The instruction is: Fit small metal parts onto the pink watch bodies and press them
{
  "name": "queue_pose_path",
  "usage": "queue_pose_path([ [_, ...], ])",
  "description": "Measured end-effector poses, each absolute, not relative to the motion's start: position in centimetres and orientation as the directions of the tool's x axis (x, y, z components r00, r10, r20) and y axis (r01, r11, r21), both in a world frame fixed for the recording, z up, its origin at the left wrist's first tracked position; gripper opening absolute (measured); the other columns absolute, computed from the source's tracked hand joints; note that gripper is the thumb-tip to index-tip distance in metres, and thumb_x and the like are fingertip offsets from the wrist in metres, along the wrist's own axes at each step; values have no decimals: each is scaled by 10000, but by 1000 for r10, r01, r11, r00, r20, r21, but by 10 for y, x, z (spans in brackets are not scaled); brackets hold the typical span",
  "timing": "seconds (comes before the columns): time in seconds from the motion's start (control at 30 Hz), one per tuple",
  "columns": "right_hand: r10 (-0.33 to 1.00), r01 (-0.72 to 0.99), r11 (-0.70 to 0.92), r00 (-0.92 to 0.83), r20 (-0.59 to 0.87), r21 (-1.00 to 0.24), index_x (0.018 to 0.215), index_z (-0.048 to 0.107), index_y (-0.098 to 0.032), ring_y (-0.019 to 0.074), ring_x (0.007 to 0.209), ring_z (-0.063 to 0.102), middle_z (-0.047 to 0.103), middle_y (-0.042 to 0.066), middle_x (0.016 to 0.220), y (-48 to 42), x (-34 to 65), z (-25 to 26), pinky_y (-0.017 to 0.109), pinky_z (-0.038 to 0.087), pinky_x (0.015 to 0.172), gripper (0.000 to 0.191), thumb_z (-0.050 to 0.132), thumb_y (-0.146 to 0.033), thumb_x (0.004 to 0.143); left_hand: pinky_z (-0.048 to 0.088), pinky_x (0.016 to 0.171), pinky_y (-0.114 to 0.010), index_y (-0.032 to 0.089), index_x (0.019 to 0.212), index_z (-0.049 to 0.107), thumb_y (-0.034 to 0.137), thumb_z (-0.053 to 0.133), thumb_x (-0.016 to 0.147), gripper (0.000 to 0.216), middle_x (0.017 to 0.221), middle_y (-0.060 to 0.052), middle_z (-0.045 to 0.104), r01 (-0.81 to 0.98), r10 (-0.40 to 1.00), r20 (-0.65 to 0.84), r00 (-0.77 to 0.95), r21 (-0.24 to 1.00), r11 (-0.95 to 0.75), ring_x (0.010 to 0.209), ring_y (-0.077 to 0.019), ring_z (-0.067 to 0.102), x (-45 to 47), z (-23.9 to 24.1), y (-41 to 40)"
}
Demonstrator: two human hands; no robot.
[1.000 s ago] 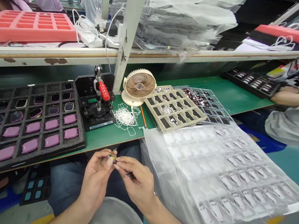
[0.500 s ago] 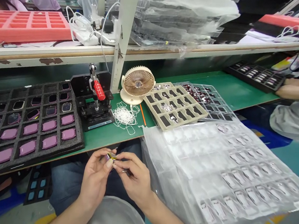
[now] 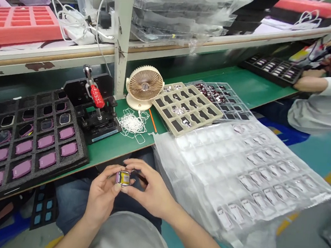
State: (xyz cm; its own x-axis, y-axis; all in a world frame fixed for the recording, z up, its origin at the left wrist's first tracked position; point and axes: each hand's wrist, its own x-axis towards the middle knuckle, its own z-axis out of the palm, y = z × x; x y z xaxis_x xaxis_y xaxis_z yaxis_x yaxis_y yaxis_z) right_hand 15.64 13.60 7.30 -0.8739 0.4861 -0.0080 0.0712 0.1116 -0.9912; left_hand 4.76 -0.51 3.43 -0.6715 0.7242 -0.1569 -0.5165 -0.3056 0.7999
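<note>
"Several purple cases (image 3: 47,160) are noted at far left. Is their condition recorded?"

"It is. They are seated purple side up, smooth and blunt-cornered, in a coarse grey foam tray (image 3: 81,142); glossy dark-faced units (image 3: 47,123) are set behind them. A black press (image 3: 103,126) with a ribbed red handle (image 3: 97,96) is stationed just beside, untouched."

"And the left hand (image 3: 102,191)?"

"One side of a small open case (image 3: 123,178) is pinched by its thumb and fingers, above the lap. A purple edge and a yellow and silvery interior are exposed, so this piece is judged unfinished; whether the tray's cases are complete cannot be certified."

"What is found farther right?"

"Thin white loops (image 3: 131,122), judged pliable, are heaped before a cream ribbed fan (image 3: 145,84). The open case's opposite side is grasped by the right hand (image 3: 150,187); whether anything else is held under its curled fingers cannot be told. Beyond, shiny parts (image 3: 178,110) are stocked in a rigid beige tray (image 3: 190,128), and slim pieces (image 3: 260,203) are ranked amid crinkled translucent sheeting (image 3: 178,172). Much stock is therefore judged unused."
</note>
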Motion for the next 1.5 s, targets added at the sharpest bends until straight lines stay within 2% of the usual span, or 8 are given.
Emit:
queue_pose_path([
  [0.2,603,57,170,-796,58,-984,1254,663,-232,156,894,741,748,52,1209,108,185,71,253,604,783,441,835,-247,848,646,961,-373,247,1141,826,267,899,790,359,1316,-121,708,-507,762,-210,-612,844,-175,1159,-315,741,62,26,-16],
  [0.37,648,261,367,-760,45,-893,1280,720,-256,196,1054,756,777,41,1226,133,257,83,278,595,906,344,765,-337,949,677,890,-354,256,1234,788,335,909,792,465,1295,-123,769,-706,772,-483,-413,705,63,1141,-341,763,75,26,-3],
  [0.5,916,846,296,-383,-122,-443,1069,798,-227,239,988,752,796,53,1069,176,352,99,317,561,824,179,635,-293,1034,683,909,-450,218,1171,810,412,900,793,434,1324,-146,759,-734,777,-552,-303,655,179,1208,-415,723,75,29,11],
  [0.63,941,979,193,-205,-268,-69,1133,805,-243,270,1003,737,778,62,1099,193,403,97,302,495,721,195,651,-297,1026,663,962,-473,201,1164,811,436,886,805,435,1330,-153,754,-724,786,-566,-250,648,237,1258,-424,693,76,31,17],
  [1.0,924,971,141,-200,-328,-194,941,761,-229,246,887,729,783,49,1000,199,410,104,283,438,640,103,728,-327,945,689,886,-409,214,1215,800,394,882,813,448,1252,-149,781,-721,786,-568,-244,649,245,1164,-388,748,96,40,19],
  [1.1,967,929,135,-199,-160,-343,1011,765,-240,255,874,742,802,56,990,192,390,108,301,493,653,187,710,-412,962,680,910,-446,177,1187,819,379,899,797,447,1242,-186,777,-728,811,-549,-201,638,251,1186,-412,731,96,41,16],
  [1.27,931,497,246,-360,61,-832,929,786,-241,219,786,744,801,46,890,147,287,73,301,572,696,256,734,-491,952,677,883,-494,168,1148,832,351,887,814,385,1552,-211,575,-722,894,-419,-158,666,184,1155,-407,732,94,47,16],
  [1.5,661,96,-149,-731,-171,-984,920,777,-188,182,795,718,763,30,819,132,196,48,289,589,767,357,769,-545,921,666,890,-487,161,1209,809,353,852,852,408,1306,-200,731,-731,884,-345,-316,682,6,1128,-379,727,64,45,-5],
])
